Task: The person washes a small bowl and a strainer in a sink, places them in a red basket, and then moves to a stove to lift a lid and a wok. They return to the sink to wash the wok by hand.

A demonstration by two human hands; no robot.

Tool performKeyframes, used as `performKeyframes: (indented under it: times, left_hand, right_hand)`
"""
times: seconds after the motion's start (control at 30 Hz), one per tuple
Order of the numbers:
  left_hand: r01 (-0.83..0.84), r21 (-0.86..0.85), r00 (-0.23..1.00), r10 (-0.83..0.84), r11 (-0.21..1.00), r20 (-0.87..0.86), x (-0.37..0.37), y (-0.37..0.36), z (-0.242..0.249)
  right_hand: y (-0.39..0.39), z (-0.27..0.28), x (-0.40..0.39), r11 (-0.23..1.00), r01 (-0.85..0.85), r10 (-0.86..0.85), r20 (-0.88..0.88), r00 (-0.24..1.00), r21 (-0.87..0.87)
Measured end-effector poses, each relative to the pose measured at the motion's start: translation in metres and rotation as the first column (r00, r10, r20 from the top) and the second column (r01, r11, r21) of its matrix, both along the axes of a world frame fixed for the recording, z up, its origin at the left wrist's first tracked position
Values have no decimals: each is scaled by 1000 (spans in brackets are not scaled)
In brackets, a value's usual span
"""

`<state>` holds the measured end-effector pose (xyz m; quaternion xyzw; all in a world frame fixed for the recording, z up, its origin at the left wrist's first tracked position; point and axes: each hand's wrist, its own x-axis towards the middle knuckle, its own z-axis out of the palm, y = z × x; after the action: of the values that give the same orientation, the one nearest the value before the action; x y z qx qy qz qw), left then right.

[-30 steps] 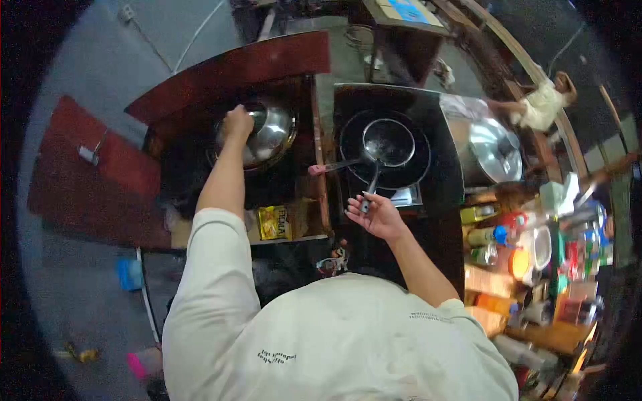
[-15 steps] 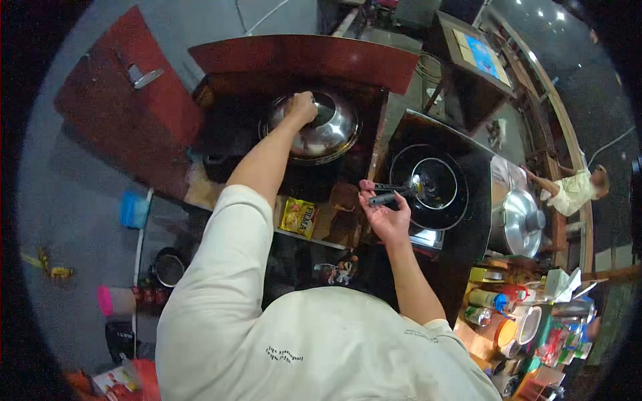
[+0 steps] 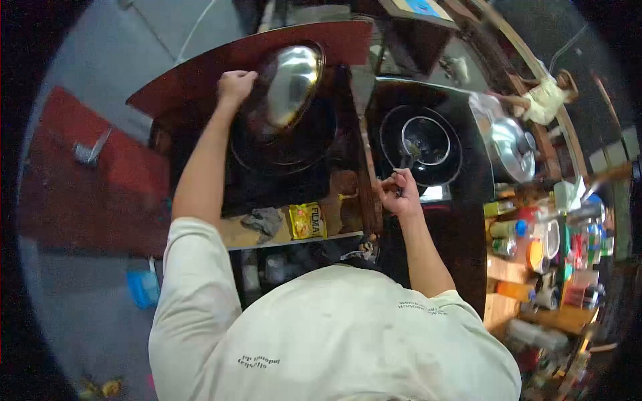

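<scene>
My left hand (image 3: 236, 87) is closed at the side of a shiny metal lid (image 3: 294, 77), holding it tilted up on edge. The knob side, toward my fingers, is dark and blurred. Under the lid sits a wide dark wok (image 3: 284, 167) on the left stove, its contents lost in shadow. My right hand (image 3: 401, 194) is closed around a black handle (image 3: 406, 162) that reaches into a black pan (image 3: 448, 167) on the right stove. A little dark food shows around the tip of that handled utensil.
A yellow packet (image 3: 307, 222) and a grey cloth (image 3: 264, 222) lie on the ledge before the left stove. A large lidded pot (image 3: 511, 150) stands right of the pan. Bottles and jars (image 3: 508, 229) crowd a shelf at right. Another person (image 3: 545, 100) is farther back.
My left hand has lifted the lid off the wok and moved left, tilting it upright. My right hand, palm up and loosely open before, has closed on the handle. The view has shifted.
</scene>
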<state>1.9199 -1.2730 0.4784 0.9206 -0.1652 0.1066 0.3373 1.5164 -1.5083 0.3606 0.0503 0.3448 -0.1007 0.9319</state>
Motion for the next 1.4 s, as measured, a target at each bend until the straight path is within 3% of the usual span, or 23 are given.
performKeyframes:
  times: [0.03, 0.07, 0.1, 0.17, 0.2, 0.23, 0.3, 0.33, 0.4, 0.43, 0.5, 0.53, 0.7, 0.77, 0.8, 0.87, 1.13, 1.2, 1.4]
  left_hand:
    - [37, -6, 998, -37, 999, -48, 12, 4, -3]
    - [88, 15, 996, -88, 996, 19, 5, 7, 4]
    - [95, -17, 988, -96, 995, -122, 15, 10, 2]
    - [107, -40, 990, -110, 993, -87, 14, 13, 1]
    - [149, -40, 985, -152, 988, -86, 13, 16, 1]
    - [173, -42, 981, -176, 984, -84, 10, 18, -2]
    - [190, 70, 981, -192, 979, 21, -5, 21, 5]
    - [240, 73, 971, -241, 968, 0, 12, 25, -10]
    - [231, 94, 973, -231, 968, -4, 8, 26, -9]
    - [206, 120, 978, -207, 971, -11, 5, 28, -10]
    - [209, 119, 977, -212, 971, 7, -1, 31, -9]
    - [200, 122, 978, -205, 972, 28, -3, 33, -7]
    - [228, 114, 969, -237, 967, 75, -2, 37, -10]
    - [194, 98, 978, -200, 976, 57, -7, 36, -10]
    - [192, 97, 979, -198, 977, 56, -11, 36, -9]
    - [196, 117, 977, -204, 974, 66, -17, 36, -5]
    - [198, 158, 972, -215, 967, 99, -10, 39, -15]
    - [218, 137, 966, -233, 966, 107, -12, 39, -14]
    - [180, 171, 980, -192, 969, 52, -15, 38, -13]
  right_hand:
    - [8, 17, -8, 995, 28, -45, -171, 984, -100]
    - [7, 17, -16, 994, 6, -25, -170, 985, -112]
    - [9, 22, -23, 991, 71, -90, -161, 983, -116]
    - [-9, -6, -43, 971, -92, 52, -184, 982, -219]
    - [-14, -2, -55, 958, -140, 130, -56, 990, -252]
    - [-17, 3, -64, 975, -72, 62, -52, 997, -211]
    - [-24, 15, -72, 934, -165, 96, -221, 971, -317]
    - [-29, 14, -80, 934, -150, 80, -219, 972, -323]
    - [-32, 17, -92, 744, -404, 202, -397, 895, -533]
    - [-32, 18, -99, 746, -396, 190, -399, 897, -535]
    - [-23, 46, -105, 511, -588, 178, -592, 786, -627]
    - [-26, 46, -111, 451, -603, 184, -592, 784, -658]
    - [-11, 77, -108, 435, -609, 3, -676, 737, -663]
    - [-12, 71, -108, 306, -711, -28, -753, 657, -633]
    - [-11, 69, -108, 305, -713, -27, -754, 657, -632]
    - [-11, 63, -105, 208, -795, -136, -821, 554, -571]
    - [-10, 69, -109, 124, -808, -230, -809, 541, -576]
    - [-10, 72, -112, 7, -856, -254, -829, 499, -518]
    - [-10, 74, -113, -6, -890, -287, -852, 438, -456]
